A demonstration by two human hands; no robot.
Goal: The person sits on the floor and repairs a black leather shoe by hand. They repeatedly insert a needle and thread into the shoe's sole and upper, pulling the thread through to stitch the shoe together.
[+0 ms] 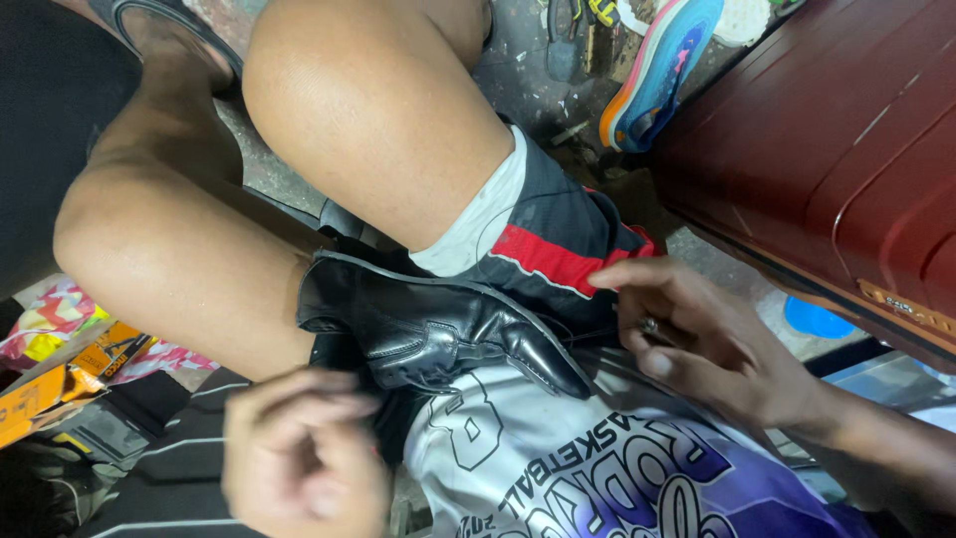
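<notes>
A black leather shoe [438, 324] lies on its side in my lap, wedged against my bare thighs, with its toe pointing right. My left hand [299, 453] is low on the left, just below the shoe's heel end. It is blurred, its fingers are curled in, and what they hold is unclear. My right hand [697, 344], with a ring on one finger, hovers right of the toe. Its bent fingertips rest at the hem of my black and red shorts [558, 244]. A thin dark thread seems to run from the shoe toward this hand.
A dark red hard case [836, 149] fills the upper right. A colourful sneaker [657, 70] and small tools lie on the floor above. Orange packaging [60, 384] sits at the left. A white and purple printed jersey [597, 468] covers my lap.
</notes>
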